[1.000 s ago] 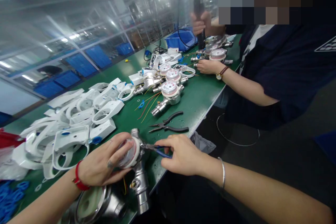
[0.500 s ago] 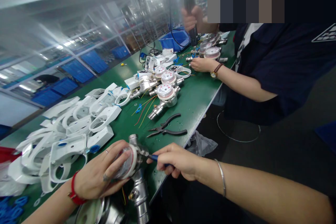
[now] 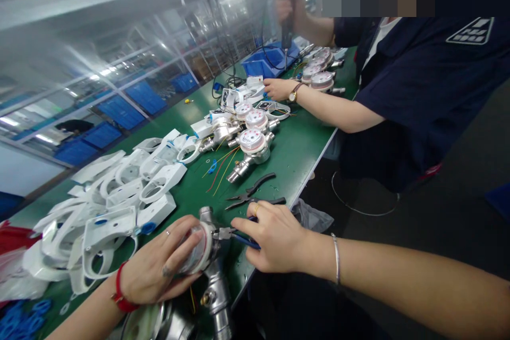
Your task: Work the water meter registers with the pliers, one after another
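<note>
My left hand (image 3: pixel 159 263) is closed around the round dial end of a water meter (image 3: pixel 217 284), which is tipped on its side near the table edge. Its metal pipe runs toward me. In my right hand (image 3: pixel 281 239) is a pair of blue-handled pliers (image 3: pixel 244 239), their jaws at the metal side of the meter just behind the dial ring. Whether the jaws grip anything there is too small to tell. Beyond my right hand lie black-handled pliers (image 3: pixel 255 190), spread apart on the table. Another metal meter body (image 3: pixel 175 324) shows partly below my left wrist.
White plastic housings (image 3: pixel 119 191) are heaped on the left of the green table (image 3: pixel 292 156). Several water meters (image 3: pixel 253 141) with loose wires stand ahead. Blue clips (image 3: pixel 24 321) lie at bottom left. A co-worker (image 3: pixel 398 90) holds a power screwdriver (image 3: pixel 286 32) near a blue bin (image 3: pixel 263 61).
My right hand has turned over, and the pliers' handles now show spread apart. The left hand keeps its hold on the meter. The co-worker's lower hand has moved left to the white parts.
</note>
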### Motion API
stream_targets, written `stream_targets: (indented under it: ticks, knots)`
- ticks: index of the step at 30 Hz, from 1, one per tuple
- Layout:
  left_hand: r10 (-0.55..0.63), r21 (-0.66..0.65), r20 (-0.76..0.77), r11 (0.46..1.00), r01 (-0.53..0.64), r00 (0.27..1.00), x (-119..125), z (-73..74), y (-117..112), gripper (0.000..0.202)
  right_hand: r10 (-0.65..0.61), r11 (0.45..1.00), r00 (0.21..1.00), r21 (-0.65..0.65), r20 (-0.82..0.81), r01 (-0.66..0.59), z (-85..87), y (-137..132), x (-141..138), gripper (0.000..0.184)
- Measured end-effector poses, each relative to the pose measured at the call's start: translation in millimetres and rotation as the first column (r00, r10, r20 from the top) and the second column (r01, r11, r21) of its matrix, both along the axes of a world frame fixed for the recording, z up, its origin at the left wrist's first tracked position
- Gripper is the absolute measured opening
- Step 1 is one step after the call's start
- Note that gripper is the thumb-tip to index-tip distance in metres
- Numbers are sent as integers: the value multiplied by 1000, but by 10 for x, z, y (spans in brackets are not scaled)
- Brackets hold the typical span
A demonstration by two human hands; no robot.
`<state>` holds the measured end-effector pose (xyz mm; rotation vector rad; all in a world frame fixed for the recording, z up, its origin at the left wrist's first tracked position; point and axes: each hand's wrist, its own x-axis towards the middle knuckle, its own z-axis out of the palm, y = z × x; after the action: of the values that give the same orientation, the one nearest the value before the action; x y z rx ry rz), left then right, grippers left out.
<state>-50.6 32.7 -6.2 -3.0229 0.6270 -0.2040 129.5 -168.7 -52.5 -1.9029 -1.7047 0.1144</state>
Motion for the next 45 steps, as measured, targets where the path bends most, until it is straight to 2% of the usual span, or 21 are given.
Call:
stream_targets:
  ticks: [2, 3, 5, 6, 8, 10, 11, 13, 16, 19, 21, 23, 25, 26, 28, 30, 33, 37, 40, 42, 45]
  knots:
    - [6, 4, -4, 1000, -6, 1000, -4, 4, 4, 78, 24, 999, 1000, -35, 10, -24, 63, 30, 46, 35]
    - [7, 5, -7, 1000, -7, 1000, -4, 5, 5, 79, 30, 998, 998, -59, -56, -33, 82, 51, 64, 36]
    - [-1, 11, 4, 1000, 0, 1000, 1, 7, 2, 79, 22, 988, 941, -135, -338, -72, 80, 102, 86, 36]
    - [-9, 16, 13, 1000, 9, 1000, 6, 8, -2, 79, 11, 978, 864, -173, -503, -113, 58, 129, 90, 36]
    - [-17, 27, 35, 1000, 16, 999, 19, 11, -16, 78, -24, 960, 653, -199, -757, -196, -14, 176, 93, 31]
    - [-3, 21, 29, 1000, 2, 1000, 30, 16, -33, 78, -31, 954, 485, -171, -874, -247, -88, 197, 104, 26]
    - [15, 1, 14, 1000, -15, 1000, 34, 20, -41, 77, -15, 954, 453, -148, -892, -259, -113, 194, 115, 25]
    - [57, -66, -30, 996, -59, 998, 42, 31, -51, 73, -5, 956, 496, -150, -868, -253, -127, 160, 141, 24]
    - [94, -166, -70, 981, -105, 993, 75, 54, -51, 63, -75, 981, 671, -175, -738, -83, -80, 64, 132, 24]
    - [92, -101, -63, 990, -98, 994, 153, 88, -65, 55, -113, 993, 679, -112, -726, 45, -33, -59, 24, 26]
    - [182, 1, -83, 983, -183, 980, 231, 118, -114, 50, -94, 996, 687, -72, -721, 60, -34, -159, -68, 28]
    - [411, 87, -134, 912, -402, 902, 322, 150, -196, 49, -94, 992, 762, 6, -641, 128, -52, -271, -139, 32]
    - [648, 149, -188, 762, -631, 738, 415, 185, -283, 53, -139, 967, 870, 123, -474, 221, -65, -376, -176, 38]
    - [719, 171, -210, 694, -699, 662, 459, 203, -315, 56, -173, 955, 915, 167, -366, 247, -64, -419, -187, 40]
    - [776, 189, -262, 624, -758, 574, 535, 243, -339, 61, -219, 949, 964, 195, -148, 246, -47, -474, -211, 41]
    - [758, 177, -337, 633, -753, 558, 588, 281, -314, 66, -198, 964, 980, 176, -15, 198, -7, -501, -257, 44]
    - [700, 150, -430, 678, -719, 570, 623, 319, -247, 64, -129, 958, 992, 260, 14, 121, 100, -547, -369, 49]
    - [733, 189, -418, 648, -737, 537, 620, 319, -244, 58, -212, 860, 977, 475, -3, 188, 265, -625, -512, 49]
    - [765, 222, -373, 622, -751, 524, 600, 305, -305, 55, -239, 888, 970, 416, 55, 195, 257, -561, -587, 45]
    - [782, 231, -346, 606, -761, 518, 580, 301, -352, 54, -219, 927, 970, 332, 105, 174, 171, -442, -620, 41]
    - [800, 224, -328, 583, -781, 503, 548, 307, -411, 55, -229, 947, 968, 255, 105, 197, 22, -249, -649, 40]
